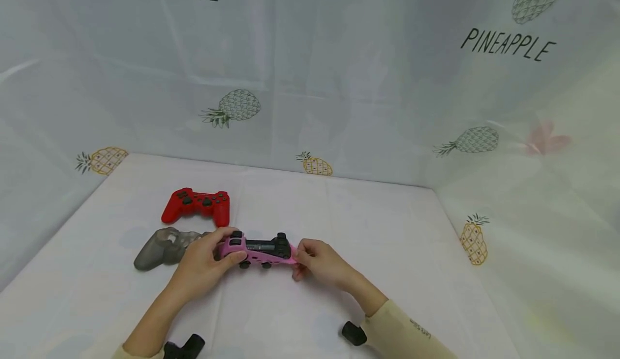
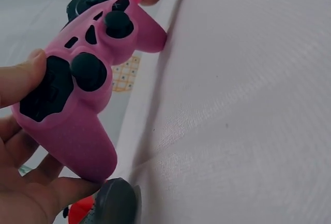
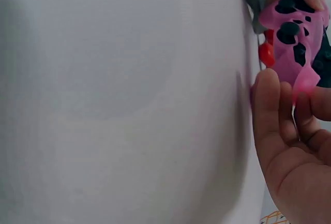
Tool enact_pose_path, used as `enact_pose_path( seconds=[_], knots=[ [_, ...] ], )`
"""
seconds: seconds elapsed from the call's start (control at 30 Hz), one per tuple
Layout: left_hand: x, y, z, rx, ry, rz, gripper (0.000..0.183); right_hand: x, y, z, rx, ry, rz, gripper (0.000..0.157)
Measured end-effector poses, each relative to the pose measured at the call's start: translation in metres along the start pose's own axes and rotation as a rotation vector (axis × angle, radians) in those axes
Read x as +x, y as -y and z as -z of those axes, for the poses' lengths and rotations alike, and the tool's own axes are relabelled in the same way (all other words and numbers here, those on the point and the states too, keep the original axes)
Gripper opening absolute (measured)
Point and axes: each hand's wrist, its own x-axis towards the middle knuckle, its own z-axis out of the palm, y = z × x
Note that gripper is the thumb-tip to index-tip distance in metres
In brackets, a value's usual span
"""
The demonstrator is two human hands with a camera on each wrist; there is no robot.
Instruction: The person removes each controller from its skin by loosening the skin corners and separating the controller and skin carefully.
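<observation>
A black game controller (image 1: 265,247) in a pink rubbery cover (image 2: 77,146) is held up above the white cloth, its shoulder-button edge showing in the head view. My left hand (image 1: 201,265) grips one end, thumb on the directional-pad side in the left wrist view. At the other end, my right hand (image 1: 322,262) pinches the edge of the pink cover, pulled out into a stretched tip (image 3: 306,79). Part of the black body is bare at that end. Both thumbsticks poke through the cover's holes.
Behind my left hand lies a red game controller (image 1: 197,204). A grey mottled, controller-shaped thing (image 1: 160,248) is to the left, partly hidden by that hand. White cloth (image 1: 387,240) covers the table, with pineapple-printed sheets (image 1: 339,79) hanging behind and at the sides.
</observation>
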Motion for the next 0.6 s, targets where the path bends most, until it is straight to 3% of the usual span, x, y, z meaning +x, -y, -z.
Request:
enact_pose_path(
  seconds=[0.13,0.27,0.43,0.5,0.6],
  knots=[
    [0.0014,0.0018,-0.0004,-0.009,0.001,0.01,0.058,-0.0007,0.0024,0.0021,-0.031,0.003,0.023,0.027],
    [0.0019,0.0022,-0.0007,-0.028,-0.008,0.01,0.059,-0.0009,0.0044,0.0031,-0.168,-0.064,0.082,0.032],
    [-0.0003,0.0005,0.0006,-0.052,-0.053,-0.008,0.057,-0.0033,0.0069,0.0021,-0.268,-0.133,0.218,0.018],
    [-0.0008,-0.0008,0.0011,-0.067,-0.073,-0.009,0.055,-0.0053,0.0074,0.0002,-0.292,-0.145,0.303,0.031],
    [-0.0007,-0.0046,0.0011,-0.095,-0.084,-0.003,0.055,-0.009,0.0099,-0.0038,-0.354,-0.182,0.426,0.062]
  ],
)
